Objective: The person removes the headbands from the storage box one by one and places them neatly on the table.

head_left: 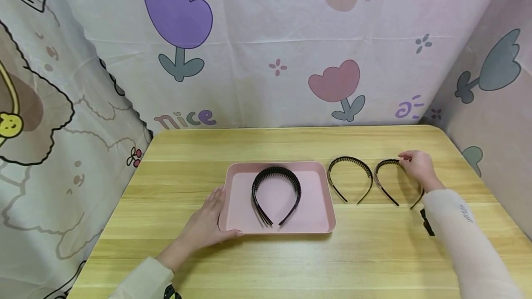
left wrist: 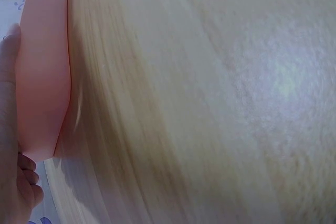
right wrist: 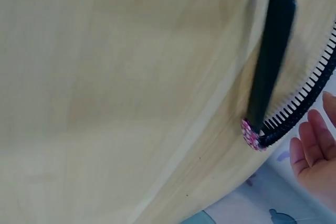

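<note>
My left hand (head_left: 203,220) holds the near left corner of a shallow pink tray (head_left: 317,197), thumb along the front wall and fingers at the left side. Inside the tray lies a stack of black toothed headbands (head_left: 276,171); their exact number is hard to tell. At the far right, my right hand (head_left: 417,166) pinches the top of a black headband (head_left: 386,190); the contact itself is partly hidden. Pink and white beads show on this headband (right wrist: 251,134) in the right wrist view, along with its comb teeth. Another thin black headband (head_left: 350,158) lies between it and the tray.
Everything stands on a light wooden table (head_left: 282,266). Behind it hangs a white cloth (head_left: 249,22) printed with flowers, with similar cloths at both sides. A black strap (head_left: 426,223) shows at my right sleeve.
</note>
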`<action>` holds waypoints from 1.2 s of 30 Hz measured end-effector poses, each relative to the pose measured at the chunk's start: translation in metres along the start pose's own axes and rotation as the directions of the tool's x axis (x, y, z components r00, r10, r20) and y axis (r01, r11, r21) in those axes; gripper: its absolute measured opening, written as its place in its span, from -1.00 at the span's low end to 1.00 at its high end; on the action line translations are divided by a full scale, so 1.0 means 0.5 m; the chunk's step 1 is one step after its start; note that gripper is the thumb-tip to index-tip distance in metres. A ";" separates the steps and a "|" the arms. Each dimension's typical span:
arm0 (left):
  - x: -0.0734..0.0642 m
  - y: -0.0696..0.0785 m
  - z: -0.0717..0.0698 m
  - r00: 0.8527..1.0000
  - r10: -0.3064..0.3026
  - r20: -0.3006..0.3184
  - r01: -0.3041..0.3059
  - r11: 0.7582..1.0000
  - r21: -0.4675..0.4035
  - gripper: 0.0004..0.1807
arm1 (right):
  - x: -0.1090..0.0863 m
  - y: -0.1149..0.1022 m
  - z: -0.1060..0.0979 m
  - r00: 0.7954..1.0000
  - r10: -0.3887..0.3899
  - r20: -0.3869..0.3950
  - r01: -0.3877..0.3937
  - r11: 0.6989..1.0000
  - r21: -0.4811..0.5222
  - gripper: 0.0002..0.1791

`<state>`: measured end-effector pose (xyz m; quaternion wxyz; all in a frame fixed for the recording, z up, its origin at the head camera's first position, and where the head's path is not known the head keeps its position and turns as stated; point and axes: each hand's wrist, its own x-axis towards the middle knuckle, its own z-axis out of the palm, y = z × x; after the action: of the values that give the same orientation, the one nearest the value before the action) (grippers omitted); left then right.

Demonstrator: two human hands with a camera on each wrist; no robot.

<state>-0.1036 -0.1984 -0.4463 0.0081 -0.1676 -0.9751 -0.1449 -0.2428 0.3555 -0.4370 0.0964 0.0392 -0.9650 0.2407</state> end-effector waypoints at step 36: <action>0.000 -0.002 0.005 1.000 0.009 -0.016 -0.009 1.000 -0.008 0.29 | -0.043 -0.166 0.014 0.963 0.188 -0.194 -0.104 0.921 0.375 -0.66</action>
<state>-0.1040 -0.1987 -0.4490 0.0158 -0.1707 -0.9737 -0.1503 -0.2130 0.2794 -0.4096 0.1781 -0.0437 -0.8872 0.4233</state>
